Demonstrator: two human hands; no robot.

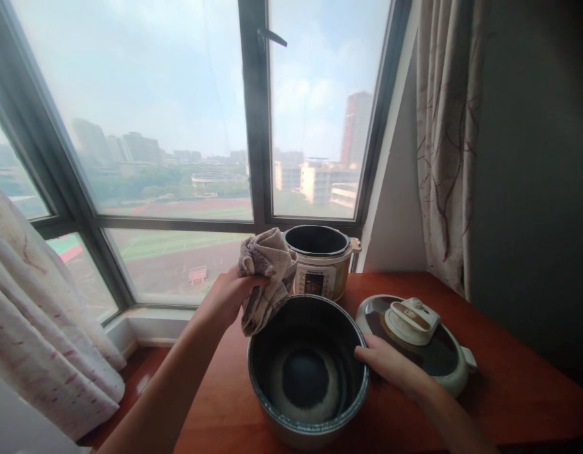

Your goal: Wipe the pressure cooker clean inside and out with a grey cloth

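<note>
On a reddish-brown wooden table (508, 378) by a large window (178, 126), a dark inner pot (307, 372) stands upright and open at the near edge, its inside dark with a pale ring around the bottom. The left hand (229, 293) is clenched around a bunched grey-and-beige striped cloth (267, 277), holding it just above the pot's far left rim — the lower folds hang down to the rim, though whether they touch it cannot be told. The right hand (388, 362) rests against the pot's right rim, fingers curled onto the edge and gripping it. Just to the right of that hand, touching or nearly touching it, lies the cooker lid (416, 343), flat on the table with its cream handle and knob facing up. Behind the pot, near the window frame, stands the cooker body (322, 261) — open at the top, dark inside, its control panel facing the camera. Patterned curtains hang at both sides: one at the left (40, 328) falling towards the floor, one at the right (445, 139) beside a dark wall. Through the glass, buildings and a sports field show in haze.
</note>
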